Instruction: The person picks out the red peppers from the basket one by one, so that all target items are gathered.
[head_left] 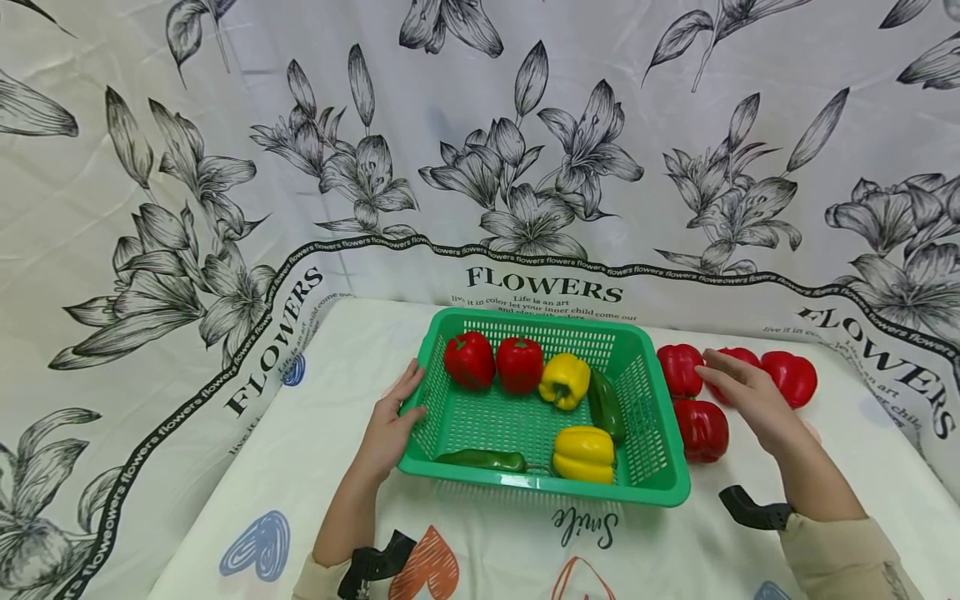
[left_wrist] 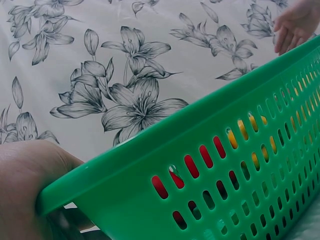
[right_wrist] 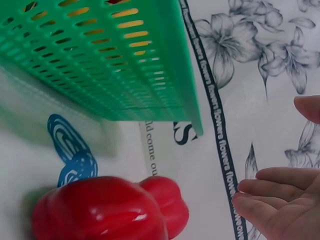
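Note:
My left hand grips the left rim of a green plastic basket, its thumb over the edge. In the left wrist view the hand wraps the basket's corner. Inside lie two red bell peppers, two yellow bell peppers and two long green peppers. To the right of the basket, my right hand is held over several red bell peppers, fingers extended and holding nothing. The right wrist view shows that hand with its fingers apart from the peppers.
A white tablecloth with printed hearts covers the table. Behind it hangs a flower-printed curtain, close to the basket's far side. Dark camera straps circle both wrists.

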